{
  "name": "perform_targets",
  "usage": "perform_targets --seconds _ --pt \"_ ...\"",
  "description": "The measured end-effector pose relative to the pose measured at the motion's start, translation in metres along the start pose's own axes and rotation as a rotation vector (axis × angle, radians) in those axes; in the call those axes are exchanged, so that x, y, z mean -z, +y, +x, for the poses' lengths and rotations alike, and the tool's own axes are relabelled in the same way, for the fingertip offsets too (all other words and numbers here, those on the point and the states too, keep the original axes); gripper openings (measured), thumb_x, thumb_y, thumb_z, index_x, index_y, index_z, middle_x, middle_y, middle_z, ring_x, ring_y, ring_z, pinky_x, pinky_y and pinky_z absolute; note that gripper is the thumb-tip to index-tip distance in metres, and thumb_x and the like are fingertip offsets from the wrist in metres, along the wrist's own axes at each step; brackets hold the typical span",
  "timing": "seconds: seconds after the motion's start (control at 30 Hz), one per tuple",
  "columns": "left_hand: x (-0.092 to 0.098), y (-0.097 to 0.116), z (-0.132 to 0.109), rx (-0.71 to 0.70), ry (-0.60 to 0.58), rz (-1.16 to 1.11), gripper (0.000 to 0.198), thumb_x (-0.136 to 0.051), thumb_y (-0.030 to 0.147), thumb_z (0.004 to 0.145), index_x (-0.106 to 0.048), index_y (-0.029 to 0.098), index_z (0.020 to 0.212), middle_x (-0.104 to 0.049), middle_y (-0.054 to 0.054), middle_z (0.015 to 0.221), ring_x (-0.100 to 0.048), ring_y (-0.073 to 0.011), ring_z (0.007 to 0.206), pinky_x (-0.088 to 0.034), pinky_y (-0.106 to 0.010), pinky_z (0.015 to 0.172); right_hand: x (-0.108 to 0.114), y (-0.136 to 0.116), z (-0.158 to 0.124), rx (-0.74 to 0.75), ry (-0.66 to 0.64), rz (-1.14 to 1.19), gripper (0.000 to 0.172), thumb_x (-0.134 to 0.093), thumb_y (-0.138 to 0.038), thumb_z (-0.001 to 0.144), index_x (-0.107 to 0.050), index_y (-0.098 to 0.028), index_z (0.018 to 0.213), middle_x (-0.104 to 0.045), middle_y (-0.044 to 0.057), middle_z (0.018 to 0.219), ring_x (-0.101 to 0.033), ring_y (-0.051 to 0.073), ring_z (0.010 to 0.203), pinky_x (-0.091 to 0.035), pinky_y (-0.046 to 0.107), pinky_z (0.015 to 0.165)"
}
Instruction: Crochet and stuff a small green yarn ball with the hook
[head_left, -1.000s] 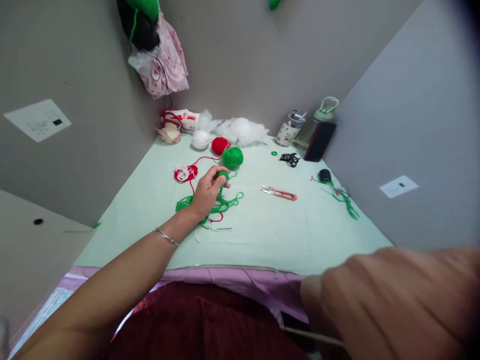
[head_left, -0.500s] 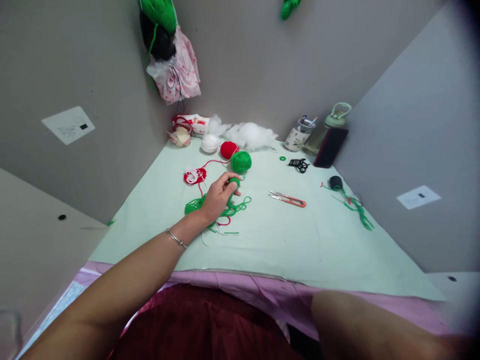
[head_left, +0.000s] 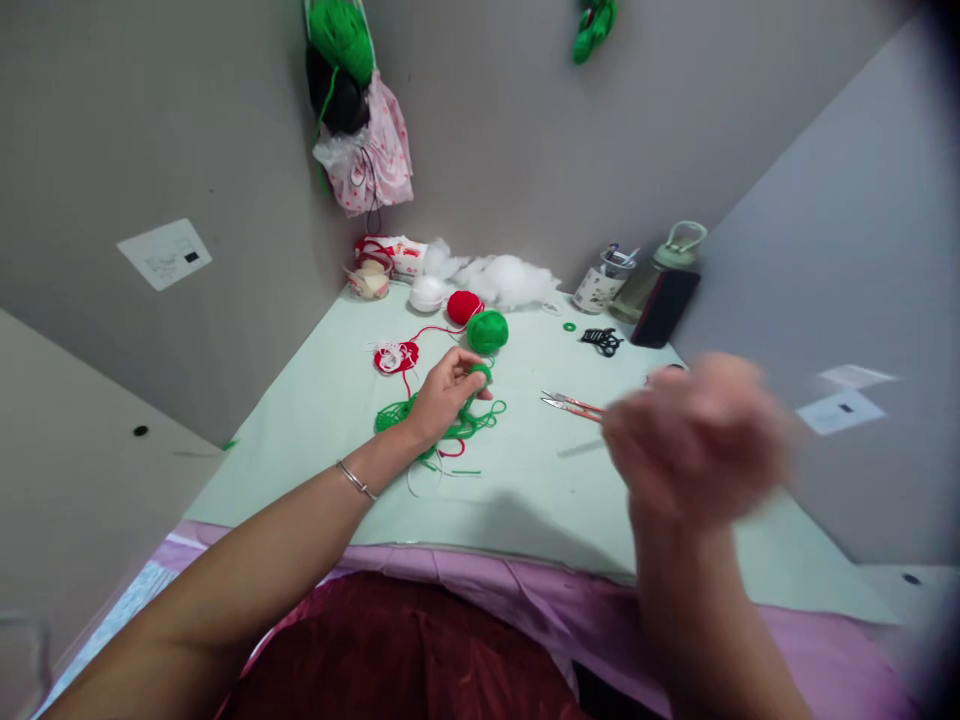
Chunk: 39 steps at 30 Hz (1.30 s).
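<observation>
My left hand (head_left: 448,392) is closed on a small green crochet piece (head_left: 481,373), pinched between thumb and fingers over the table. Loose green yarn (head_left: 394,415) lies in a tangle under and beside that wrist. A green yarn ball (head_left: 487,331) sits just beyond the fingers. My right hand (head_left: 694,440) is raised over the right of the table, smeared by motion, with its fingers curled in. A thin grey streak shows to its left; whether it is a tool in the hand or a shadow is unclear. Behind that hand, orange thread snips (head_left: 571,405) are partly covered.
A red yarn ball (head_left: 465,307), a white ball (head_left: 427,293) and white stuffing (head_left: 506,280) line the back. A red and white crochet piece (head_left: 396,356) lies left. At the back right are a black claw clip (head_left: 601,341), pen cup (head_left: 600,285), phone (head_left: 666,308) and bottle (head_left: 679,245).
My right hand has come up from the lower right edge and now hangs over the right of the table. The left hand keeps its hold on the green piece. The view has shifted slightly.
</observation>
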<state>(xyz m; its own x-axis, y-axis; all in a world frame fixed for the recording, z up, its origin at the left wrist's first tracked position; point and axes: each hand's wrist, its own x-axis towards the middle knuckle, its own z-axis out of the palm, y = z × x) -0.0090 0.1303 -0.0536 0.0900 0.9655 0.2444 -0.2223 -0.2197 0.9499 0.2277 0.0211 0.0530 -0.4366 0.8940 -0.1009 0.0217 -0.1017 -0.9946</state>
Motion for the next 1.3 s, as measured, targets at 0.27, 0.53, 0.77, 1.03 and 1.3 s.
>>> perform_targets --seconds 0.27,0.53,0.77,1.03,1.3 --pt "0.002 0.004 0.001 0.007 0.015 0.036 0.022 -0.074 0.027 0.083 -0.069 0.019 0.103 -0.071 -0.001 0.091 -0.072 -0.0142 0.076 -0.055 -0.028 0.076 -0.013 0.051 0.138 0.142 0.264 -0.098 0.036 -0.076 -0.052 0.08 -0.065 -0.019 0.089 -0.051 -0.006 0.06 -0.031 0.007 0.047 -0.021 0.025 0.046" --pt "-0.003 0.002 -0.003 0.02 -0.054 0.057 0.024 -0.075 0.028 0.082 -0.069 0.017 0.103 -0.068 0.002 0.075 -0.065 -0.0126 0.066 -0.054 -0.026 0.068 -0.022 0.065 0.136 0.15 0.197 -0.189 0.046 -0.074 -0.06 0.082 -0.06 -0.019 0.097 -0.066 -0.002 0.067 -0.044 0.009 0.051 -0.03 0.023 0.048" --pt "-0.002 0.002 -0.003 0.024 -0.089 0.079 0.023 -0.075 0.024 0.083 -0.071 0.016 0.104 -0.071 -0.002 0.087 -0.064 -0.0128 0.071 -0.053 -0.026 0.068 -0.02 0.069 0.139 0.125 0.186 -0.12 0.045 -0.078 -0.058 0.077 -0.06 -0.019 0.089 -0.065 -0.003 0.061 -0.04 0.008 0.047 -0.026 0.022 0.044" --pt "-0.002 0.005 -0.002 0.1 -0.162 0.003 0.037 -0.071 0.038 0.089 -0.07 0.017 0.121 -0.074 -0.005 0.093 -0.071 -0.0188 0.087 -0.058 -0.033 0.083 -0.015 0.07 0.143 0.09 0.242 -0.028 0.049 -0.08 -0.061 0.072 -0.055 -0.02 0.083 -0.057 -0.006 0.055 -0.032 0.005 0.042 -0.02 0.022 0.042" --pt "-0.004 -0.002 -0.001 0.101 -0.098 0.017 0.031 -0.068 0.035 0.092 -0.07 0.016 0.116 -0.069 0.0 0.074 -0.064 -0.0146 0.072 -0.052 -0.028 0.077 -0.02 0.072 0.142 0.097 0.249 -0.014 0.047 -0.077 -0.061 0.075 -0.054 -0.021 0.083 -0.064 -0.003 0.063 -0.034 0.005 0.043 -0.021 0.022 0.043"
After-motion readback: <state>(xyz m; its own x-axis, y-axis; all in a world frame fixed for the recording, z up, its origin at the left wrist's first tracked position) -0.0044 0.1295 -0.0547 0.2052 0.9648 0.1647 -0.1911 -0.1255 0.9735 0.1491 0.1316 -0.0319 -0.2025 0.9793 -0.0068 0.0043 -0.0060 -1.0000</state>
